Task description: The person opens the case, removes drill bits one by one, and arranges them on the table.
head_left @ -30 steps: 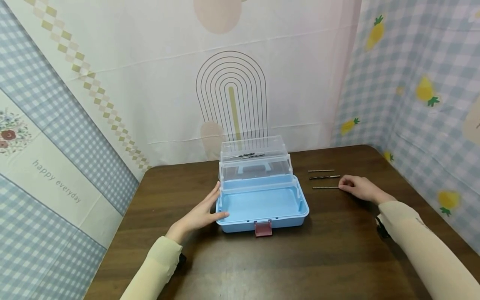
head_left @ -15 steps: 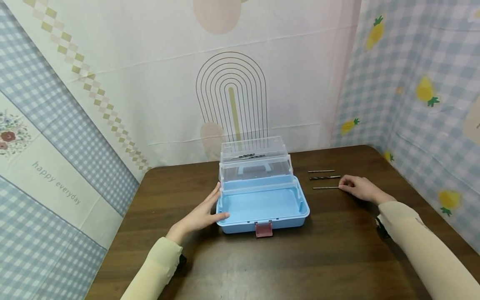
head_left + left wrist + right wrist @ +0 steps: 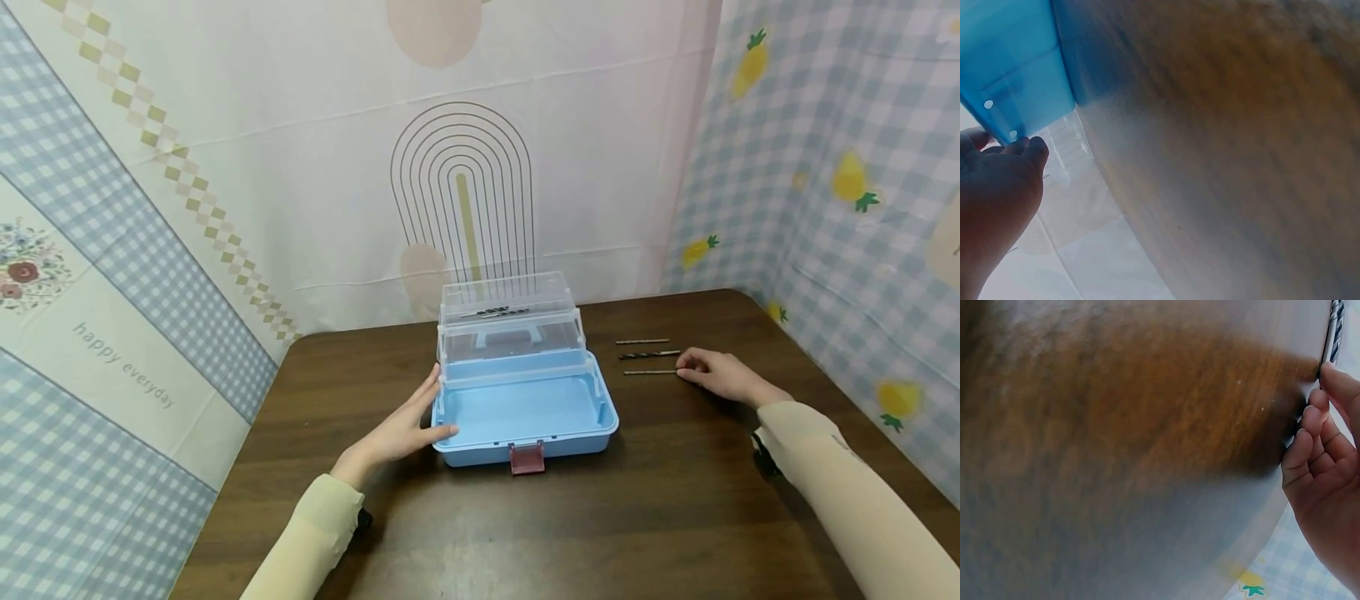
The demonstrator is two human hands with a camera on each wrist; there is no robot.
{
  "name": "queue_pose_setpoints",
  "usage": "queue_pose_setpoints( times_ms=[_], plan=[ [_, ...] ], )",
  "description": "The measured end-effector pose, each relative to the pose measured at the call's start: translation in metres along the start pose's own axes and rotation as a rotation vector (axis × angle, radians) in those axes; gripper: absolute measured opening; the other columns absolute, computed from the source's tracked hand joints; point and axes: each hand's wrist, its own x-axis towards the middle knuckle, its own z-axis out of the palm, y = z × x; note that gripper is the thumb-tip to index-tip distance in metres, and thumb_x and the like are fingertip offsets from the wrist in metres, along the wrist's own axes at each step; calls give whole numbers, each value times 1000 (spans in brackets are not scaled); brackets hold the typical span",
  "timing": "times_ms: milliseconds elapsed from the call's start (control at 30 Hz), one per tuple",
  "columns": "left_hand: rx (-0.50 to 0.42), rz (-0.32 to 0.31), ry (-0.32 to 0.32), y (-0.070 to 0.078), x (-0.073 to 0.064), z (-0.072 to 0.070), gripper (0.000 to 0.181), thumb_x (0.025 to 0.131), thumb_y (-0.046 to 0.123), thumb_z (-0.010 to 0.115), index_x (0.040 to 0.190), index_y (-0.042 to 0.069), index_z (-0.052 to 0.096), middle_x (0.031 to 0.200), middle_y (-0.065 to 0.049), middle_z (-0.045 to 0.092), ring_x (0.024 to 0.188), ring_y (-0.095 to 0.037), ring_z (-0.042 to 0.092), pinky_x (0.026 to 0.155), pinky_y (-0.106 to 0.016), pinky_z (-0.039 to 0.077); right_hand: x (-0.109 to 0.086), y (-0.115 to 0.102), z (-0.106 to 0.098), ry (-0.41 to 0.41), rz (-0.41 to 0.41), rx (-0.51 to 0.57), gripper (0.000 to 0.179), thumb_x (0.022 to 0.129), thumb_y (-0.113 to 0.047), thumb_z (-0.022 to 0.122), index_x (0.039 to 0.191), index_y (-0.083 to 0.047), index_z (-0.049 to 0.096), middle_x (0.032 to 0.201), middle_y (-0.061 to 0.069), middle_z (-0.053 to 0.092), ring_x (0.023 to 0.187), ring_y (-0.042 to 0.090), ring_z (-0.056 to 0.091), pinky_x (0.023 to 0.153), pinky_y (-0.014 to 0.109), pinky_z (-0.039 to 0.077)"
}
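My left hand (image 3: 401, 429) rests on the left side of a light blue toolbox (image 3: 525, 452), its fingers straight along the outer wall and the thumb over the front left rim. The box stands open, with clear stepped trays (image 3: 510, 337) raised at its back. A few dark drill bits (image 3: 495, 312) lie in the upper tray. To the right, my right hand (image 3: 720, 375) pinches the end of a thin drill bit (image 3: 648, 372) between thumb and forefinger. Beyond it lie a thicker dark drill bit (image 3: 648, 355) and another thin drill bit (image 3: 642, 342).
A dark red latch (image 3: 527, 458) hangs down at the toolbox's front. Everything stands on a brown wooden table (image 3: 480, 533). Patterned cloth (image 3: 600, 125) hangs close behind the table and along both sides.
The thin drill bit in my right hand has shifted very slightly away from me. My left hand and the toolbox have not visibly moved.
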Motion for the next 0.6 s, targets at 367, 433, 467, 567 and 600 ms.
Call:
queue_pose_setpoints(
  times_ms=[367,433,467,567,600],
  plan=[
    [-4,6,4,0,-1,0,95,96,47,67,163,15,7,169,7,-10,154,-21,5,119,-53,18,1,1,0,5,-21,-12,20,104,-23,59,114,-7,65,89,1,64,76,17,54,71,40,44],
    [-3,2,3,0,-1,0,95,96,47,67,163,15,7,168,8,-10,154,-21,4,119,-53,18,1,2,-1,4,-25,-12,19,104,-22,59,113,-7,65,89,1,64,76,17,54,71,39,44],
    [-2,0,3,0,-1,0,95,96,47,67,163,15,8,168,9,-10,154,-21,4,120,-53,18,0,2,0,7,-25,-14,18,104,-22,59,112,-8,65,89,1,64,76,17,54,71,39,44],
    [-1,-6,1,-1,0,0,96,96,48,67,163,15,8,168,11,-10,154,-20,4,120,-53,17,0,2,0,10,-29,-16,17,103,-21,60,111,-8,65,88,0,64,76,17,54,71,39,44],
    [-2,-7,1,-1,0,0,96,96,47,68,163,15,8,168,11,-10,154,-20,4,120,-53,17,0,2,0,10,-30,-16,16,103,-21,59,111,-8,65,88,0,64,76,17,54,71,39,44]
  ],
)
